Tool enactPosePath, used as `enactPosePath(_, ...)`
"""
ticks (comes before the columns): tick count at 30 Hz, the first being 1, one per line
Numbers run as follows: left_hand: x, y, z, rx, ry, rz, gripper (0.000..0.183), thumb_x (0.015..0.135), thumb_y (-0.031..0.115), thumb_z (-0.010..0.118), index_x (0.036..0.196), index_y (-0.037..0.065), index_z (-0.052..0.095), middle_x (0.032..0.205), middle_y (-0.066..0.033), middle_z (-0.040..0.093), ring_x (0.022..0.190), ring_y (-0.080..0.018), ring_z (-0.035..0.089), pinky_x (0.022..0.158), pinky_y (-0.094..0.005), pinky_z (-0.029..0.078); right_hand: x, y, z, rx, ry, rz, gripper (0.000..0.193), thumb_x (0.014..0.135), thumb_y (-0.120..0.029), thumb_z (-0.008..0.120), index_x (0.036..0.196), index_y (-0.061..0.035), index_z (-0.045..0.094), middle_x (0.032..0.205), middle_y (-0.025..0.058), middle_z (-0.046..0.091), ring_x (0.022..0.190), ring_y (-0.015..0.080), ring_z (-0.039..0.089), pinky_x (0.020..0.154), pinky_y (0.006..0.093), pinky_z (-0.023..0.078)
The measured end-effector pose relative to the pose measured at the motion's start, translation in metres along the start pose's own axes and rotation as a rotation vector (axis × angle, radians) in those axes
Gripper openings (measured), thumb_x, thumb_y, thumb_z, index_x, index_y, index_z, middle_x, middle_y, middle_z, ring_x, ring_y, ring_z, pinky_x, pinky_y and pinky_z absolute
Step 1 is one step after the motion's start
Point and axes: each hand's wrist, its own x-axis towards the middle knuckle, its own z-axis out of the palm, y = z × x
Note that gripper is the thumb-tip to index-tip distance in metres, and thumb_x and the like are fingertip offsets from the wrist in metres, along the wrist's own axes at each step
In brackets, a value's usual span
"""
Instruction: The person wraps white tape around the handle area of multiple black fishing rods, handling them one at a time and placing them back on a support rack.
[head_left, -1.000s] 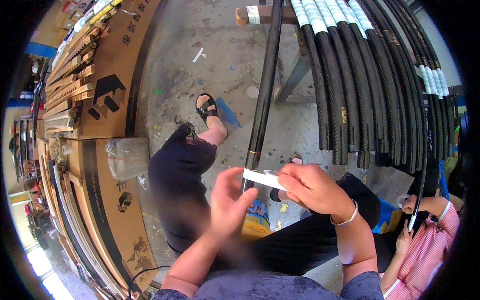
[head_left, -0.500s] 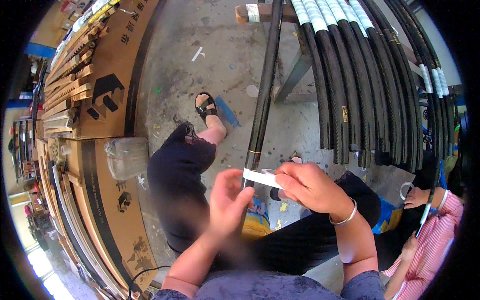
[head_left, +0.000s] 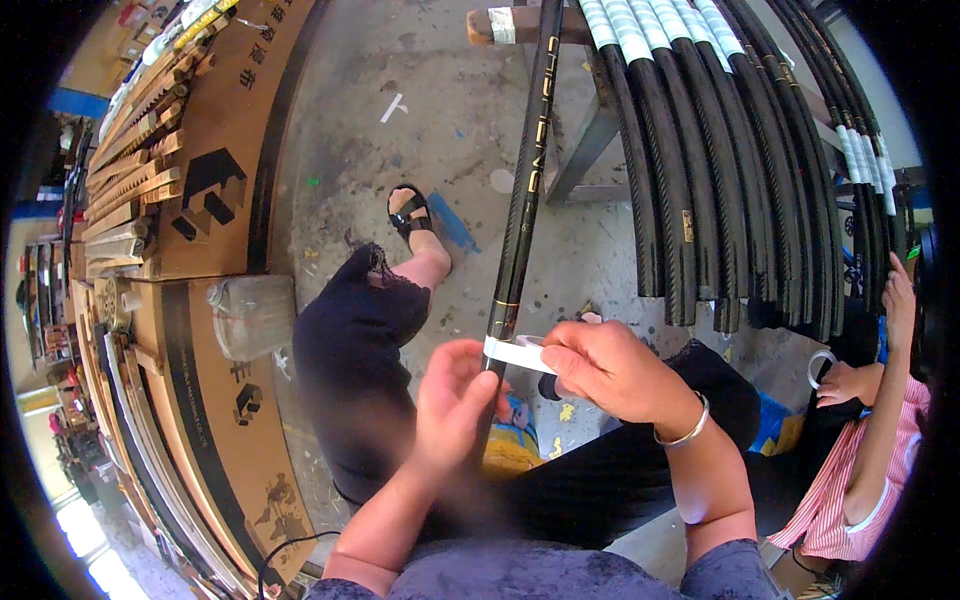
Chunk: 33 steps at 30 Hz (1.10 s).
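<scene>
A long black carbon-weave tube slants up from my lap, gold lettering showing along its upper part. My left hand is closed around its lower end, thumb across the front. Just above that thumb, a strip of white tape wraps the tube and runs taut to the right. Pinched in the fingers of my right hand is the white tape roll, mostly covered by those fingers. The tube's bottom end is hidden behind my left hand and arm.
Several black tubes with white-wrapped ends lie on a wooden-topped stand at right. A co-worker's hand holds another tape roll. Cardboard boxes and wooden strips line the left. A tape scrap lies on the floor.
The tube has turned, bringing its gold lettering into sight. My right hand has shifted slightly left with the tape roll. The co-worker's other hand has risen toward the tubes at far right.
</scene>
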Motion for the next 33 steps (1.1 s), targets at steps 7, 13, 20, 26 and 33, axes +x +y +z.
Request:
enactPosePath(7, 0.0005, -0.0033, -0.0016, 0.004, -0.033, 0.023, 0.038, 0.093, 0.024, 0.058, 0.117, 0.000, 0.040, 0.082, -0.0113, 0.060, 0.063, -0.0163, 0.058, 0.059, -0.0279, 0.050, 0.0010, 0.0037, 0.0013, -0.031, 0.002, -0.039, 0.028, 0.096, -0.024, 0.051, 0.087, 0.0005, 0.059, 0.055, 0.0021, 0.052, 0.049, 0.0087, 0.046, 0.047, 0.0264, 0.037)
enactPosePath(13, 0.0006, -0.0066, -0.0017, -0.030, -0.049, 0.024, 0.042, 0.093, 0.029, 0.058, 0.117, 0.001, 0.038, 0.075, -0.0090, 0.057, 0.055, -0.0147, 0.054, 0.049, -0.0249, 0.045, 0.0010, 0.0029, 0.0001, -0.049, 0.003, -0.052, 0.028, 0.096, -0.024, 0.051, 0.086, 0.0003, 0.059, 0.056, 0.0023, 0.053, 0.049, 0.0091, 0.047, 0.048, 0.0269, 0.038)
enactPosePath(20, 0.0058, -0.0078, 0.0005, 0.037, -0.073, 0.052, 0.042, 0.082, 0.007, 0.071, 0.113, 0.002, 0.042, 0.076, -0.0067, 0.057, 0.053, -0.0118, 0.054, 0.043, -0.0241, 0.043, -0.0007, 0.0037, -0.0012, -0.067, 0.001, -0.055, 0.027, 0.096, -0.024, 0.052, 0.088, 0.0009, 0.060, 0.057, 0.0034, 0.053, 0.051, 0.0097, 0.048, 0.049, 0.0269, 0.039)
enactPosePath(26, 0.0053, -0.0076, -0.0004, 0.031, -0.014, 0.058, 0.035, 0.081, 0.004, 0.072, 0.110, 0.001, 0.053, 0.093, -0.0051, 0.060, 0.072, -0.0098, 0.057, 0.057, -0.0228, 0.047, 0.0004, 0.0041, -0.0019, -0.067, -0.005, -0.054, 0.027, 0.095, -0.024, 0.053, 0.089, 0.0010, 0.061, 0.058, 0.0043, 0.054, 0.053, 0.0105, 0.049, 0.051, 0.0277, 0.040)
enactPosePath(33, 0.0043, -0.0039, -0.0019, -0.017, -0.040, 0.042, 0.028, 0.083, 0.003, 0.069, 0.108, -0.001, 0.058, 0.100, -0.0043, 0.061, 0.087, -0.0101, 0.057, 0.073, -0.0245, 0.047, 0.0005, 0.0049, -0.0031, -0.078, -0.008, -0.050, 0.026, 0.095, -0.023, 0.053, 0.091, 0.0009, 0.061, 0.060, 0.0048, 0.057, 0.053, 0.0108, 0.051, 0.051, 0.0281, 0.041)
